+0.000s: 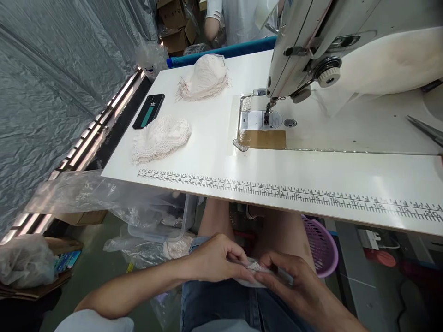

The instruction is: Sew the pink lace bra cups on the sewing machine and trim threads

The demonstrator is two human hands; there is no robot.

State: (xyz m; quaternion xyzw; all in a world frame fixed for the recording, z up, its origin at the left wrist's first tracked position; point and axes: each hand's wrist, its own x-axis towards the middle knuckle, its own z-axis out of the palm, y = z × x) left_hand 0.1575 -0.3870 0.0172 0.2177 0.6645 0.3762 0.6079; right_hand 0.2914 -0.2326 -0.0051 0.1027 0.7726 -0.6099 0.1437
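Both my hands are down in my lap, below the table edge. My left hand and my right hand pinch a small white lace piece between their fingertips, close together over my jeans. On the white sewing table above lie two stacks of white lace pieces: one near the front left, one farther back. The sewing machine stands at the right, its needle over the metal plate.
A black phone lies at the table's left edge. A ruler strip runs along the front edge. Scissors lie far right. Under the table are a purple basket and a clear plastic bin. Another person stands behind the table.
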